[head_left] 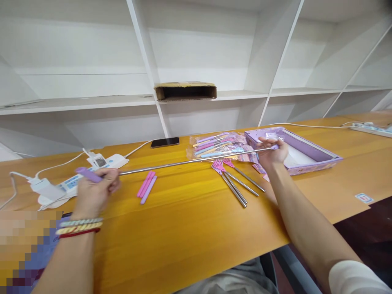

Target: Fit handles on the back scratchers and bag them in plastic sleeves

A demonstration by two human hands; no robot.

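Note:
A long thin metal rod (pixel 183 162) stretches between my two hands above the table. Its purple handle end is in my left hand (pixel 96 190), fingers closed round it. At the other end my right hand (pixel 273 153) is closed round a small purple head, which is mostly hidden. Below the rod lie pink and purple handle tubes (pixel 148 188), side by side. Several metal rods with pink claw-shaped heads (pixel 234 185) are fanned out nearer my right hand. Behind the rod are clear bags of coloured sticks (pixel 214 145).
An open purple box (pixel 312 168) stands at the right. A black phone (pixel 165 142) lies near the shelves. On the left is a white power strip (pixel 70 183) with plugs and cables. A cardboard box (pixel 185 91) sits on the shelf. A small sticker (pixel 364 198) is at the right edge.

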